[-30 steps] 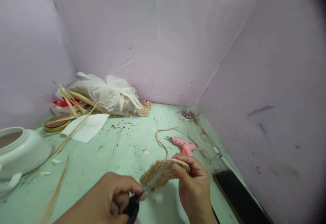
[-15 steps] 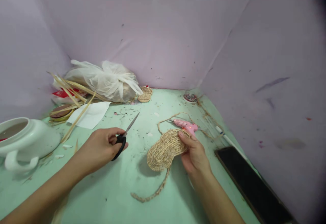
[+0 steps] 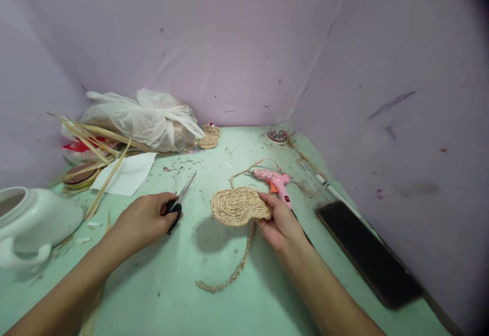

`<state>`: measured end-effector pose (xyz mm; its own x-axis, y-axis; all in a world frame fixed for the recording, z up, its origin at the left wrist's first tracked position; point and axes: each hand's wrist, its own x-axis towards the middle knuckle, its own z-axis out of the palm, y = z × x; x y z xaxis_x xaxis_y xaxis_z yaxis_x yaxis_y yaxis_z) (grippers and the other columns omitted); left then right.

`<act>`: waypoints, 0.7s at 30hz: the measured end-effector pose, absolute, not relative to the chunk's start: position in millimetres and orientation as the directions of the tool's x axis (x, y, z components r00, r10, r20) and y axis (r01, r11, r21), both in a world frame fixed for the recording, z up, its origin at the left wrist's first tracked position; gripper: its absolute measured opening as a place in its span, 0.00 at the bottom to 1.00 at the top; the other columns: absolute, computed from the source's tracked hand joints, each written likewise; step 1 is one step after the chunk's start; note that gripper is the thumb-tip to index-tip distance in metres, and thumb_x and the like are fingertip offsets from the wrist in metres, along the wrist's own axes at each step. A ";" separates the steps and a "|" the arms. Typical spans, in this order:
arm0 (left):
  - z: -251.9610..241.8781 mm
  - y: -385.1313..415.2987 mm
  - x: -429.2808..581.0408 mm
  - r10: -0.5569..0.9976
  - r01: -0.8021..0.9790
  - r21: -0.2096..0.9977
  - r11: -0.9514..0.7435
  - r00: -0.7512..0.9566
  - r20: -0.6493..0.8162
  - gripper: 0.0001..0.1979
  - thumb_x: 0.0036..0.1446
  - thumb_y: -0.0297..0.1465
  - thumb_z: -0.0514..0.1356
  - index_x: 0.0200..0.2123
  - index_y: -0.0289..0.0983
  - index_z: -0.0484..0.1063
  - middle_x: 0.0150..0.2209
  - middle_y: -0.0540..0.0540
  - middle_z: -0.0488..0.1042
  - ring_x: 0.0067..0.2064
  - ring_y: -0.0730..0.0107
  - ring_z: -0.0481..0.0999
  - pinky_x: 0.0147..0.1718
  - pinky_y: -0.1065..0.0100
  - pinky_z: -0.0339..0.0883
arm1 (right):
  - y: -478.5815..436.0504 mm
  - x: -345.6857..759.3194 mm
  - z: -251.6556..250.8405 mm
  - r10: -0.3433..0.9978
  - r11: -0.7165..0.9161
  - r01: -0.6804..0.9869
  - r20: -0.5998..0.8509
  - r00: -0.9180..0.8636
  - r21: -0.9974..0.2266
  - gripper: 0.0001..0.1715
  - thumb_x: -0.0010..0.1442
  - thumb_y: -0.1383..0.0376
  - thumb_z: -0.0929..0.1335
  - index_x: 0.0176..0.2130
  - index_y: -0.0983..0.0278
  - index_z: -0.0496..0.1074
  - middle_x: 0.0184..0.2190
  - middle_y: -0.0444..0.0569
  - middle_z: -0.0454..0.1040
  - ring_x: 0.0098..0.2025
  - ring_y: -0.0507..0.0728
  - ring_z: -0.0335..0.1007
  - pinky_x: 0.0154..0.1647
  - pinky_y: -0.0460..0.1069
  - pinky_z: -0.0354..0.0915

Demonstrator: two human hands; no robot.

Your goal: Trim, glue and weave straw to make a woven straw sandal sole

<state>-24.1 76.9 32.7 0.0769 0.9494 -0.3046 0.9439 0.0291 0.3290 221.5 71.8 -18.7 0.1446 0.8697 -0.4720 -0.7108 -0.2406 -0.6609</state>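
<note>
The left hand [image 3: 147, 221] has its grip closed round the scissors [image 3: 175, 214]; the right hand [image 3: 281, 224] pinches one end of the woven piece [image 3: 236, 206] above the surface [image 3: 168, 290], near the glue gun [image 3: 274, 178].

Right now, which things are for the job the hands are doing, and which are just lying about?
For the job:
black-handled scissors, in the left hand
coiled braided-fibre piece, in the right hand
braided cord below it
pink glue gun, probably, though unheld

Seemingly just lying about:
black phone or tablet
white handled pot
white paper
</note>
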 end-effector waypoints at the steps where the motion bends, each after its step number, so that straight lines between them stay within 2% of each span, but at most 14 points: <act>1: 32.0 76.9 -24.3 0.948 0.946 0.324 0.022 0.083 -0.307 0.21 0.48 0.39 0.52 0.44 0.37 0.69 0.27 0.48 0.73 0.29 0.63 0.71 0.25 0.69 0.56 | 70.9 220.2 -18.8 0.869 -0.258 -0.710 -0.479 0.126 -0.655 0.05 0.48 0.74 0.67 0.24 0.66 0.71 0.22 0.47 0.75 0.26 0.56 0.73 0.27 0.49 0.71; 5: 31.4 76.5 -24.4 0.948 0.957 0.289 -0.011 0.102 -0.301 0.20 0.49 0.39 0.51 0.44 0.39 0.70 0.31 0.47 0.75 0.31 0.62 0.71 0.26 0.69 0.56 | 66.2 214.6 -14.3 0.834 -0.334 -0.726 -0.547 0.068 -0.601 0.07 0.48 0.76 0.65 0.23 0.67 0.69 0.21 0.48 0.74 0.24 0.55 0.72 0.23 0.48 0.71; 10: 33.0 76.6 -24.8 0.949 0.971 0.240 -0.018 0.093 -0.303 0.19 0.50 0.38 0.51 0.44 0.40 0.70 0.30 0.47 0.75 0.31 0.61 0.72 0.28 0.68 0.57 | 63.7 210.2 -3.5 0.755 -0.394 -0.762 -0.654 0.049 -0.513 0.12 0.50 0.79 0.62 0.22 0.68 0.68 0.20 0.48 0.74 0.22 0.51 0.71 0.21 0.43 0.70; 21: 33.4 72.2 -26.3 0.963 0.951 0.307 -0.021 0.102 -0.249 0.19 0.48 0.38 0.52 0.43 0.40 0.71 0.30 0.47 0.76 0.31 0.61 0.72 0.28 0.69 0.58 | 64.4 208.5 -6.2 0.758 -0.413 -0.774 -0.652 -0.001 -0.479 0.10 0.52 0.79 0.61 0.28 0.70 0.69 0.18 0.46 0.71 0.23 0.52 0.71 0.25 0.45 0.69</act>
<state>-26.3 72.2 33.4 0.1018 0.9630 -0.2494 0.9515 -0.0211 0.3069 208.5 64.4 -6.2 -0.0008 0.7585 -0.6517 -0.7744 -0.4128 -0.4795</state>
